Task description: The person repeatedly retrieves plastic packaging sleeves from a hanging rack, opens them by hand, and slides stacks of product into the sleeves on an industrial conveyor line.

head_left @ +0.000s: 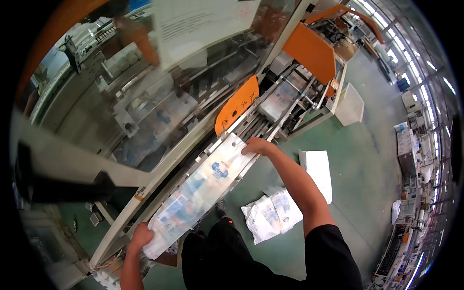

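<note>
A long, flat stack of white plastic packaging bags (193,186) with blue print lies slantwise across the machine's narrow side rails, in front of my body. A round hole shows near its far end. My left hand (141,235) is closed on the near left end of the stack, its fingers partly hidden. At the far right end, my right hand (257,146) grips the edge, thumb on top and fingers mostly out of sight beneath.
An orange guard plate (238,105) stands beside the rails. Beyond it, another stack of bags (280,99) lies on the machine's conveyor, under a larger orange cover (311,53). A wrapped white bundle (272,215) and a white package (316,175) rest on the green floor (360,159).
</note>
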Motion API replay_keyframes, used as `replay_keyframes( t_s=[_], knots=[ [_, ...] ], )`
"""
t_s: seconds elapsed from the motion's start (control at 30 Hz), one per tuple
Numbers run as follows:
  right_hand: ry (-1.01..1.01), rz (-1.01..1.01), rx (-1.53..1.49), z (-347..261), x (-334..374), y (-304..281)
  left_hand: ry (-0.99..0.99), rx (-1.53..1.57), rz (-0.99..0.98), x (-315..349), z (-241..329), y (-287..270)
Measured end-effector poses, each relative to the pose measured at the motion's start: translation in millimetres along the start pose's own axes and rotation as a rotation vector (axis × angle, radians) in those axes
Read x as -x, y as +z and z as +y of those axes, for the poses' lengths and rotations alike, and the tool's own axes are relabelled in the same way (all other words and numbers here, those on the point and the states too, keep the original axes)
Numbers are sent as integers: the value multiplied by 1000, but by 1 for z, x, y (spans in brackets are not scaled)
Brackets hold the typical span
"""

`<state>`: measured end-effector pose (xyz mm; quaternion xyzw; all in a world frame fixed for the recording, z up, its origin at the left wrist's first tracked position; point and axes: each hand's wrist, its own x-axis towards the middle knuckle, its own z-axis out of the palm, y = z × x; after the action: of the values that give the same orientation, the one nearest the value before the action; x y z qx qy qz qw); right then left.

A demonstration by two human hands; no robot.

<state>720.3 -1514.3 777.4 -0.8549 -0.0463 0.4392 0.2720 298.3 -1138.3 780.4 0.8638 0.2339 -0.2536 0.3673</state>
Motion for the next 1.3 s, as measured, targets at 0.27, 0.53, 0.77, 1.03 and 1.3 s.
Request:
replay_keyframes(
  t_s=[0.27, 0.53, 0.77, 1.03, 1.3],
  knots=[
    [-18, -204, 415, -8, -43, -11, -132, -110, -86, -16, 28, -7],
    [89, -261, 246, 11, -68, -2, -185, -224, -115, -26, 5, -11],
    [37, -215, 59, 7, -56, -1, -195, -245, -152, -28, 8, -14],
    [155, -291, -48, 18, -70, 0, -136, -213, -174, -34, 0, -9],
    [193, -396, 53, 6, -68, -1, -33, -217, -83, -31, -21, 1]
  ],
)
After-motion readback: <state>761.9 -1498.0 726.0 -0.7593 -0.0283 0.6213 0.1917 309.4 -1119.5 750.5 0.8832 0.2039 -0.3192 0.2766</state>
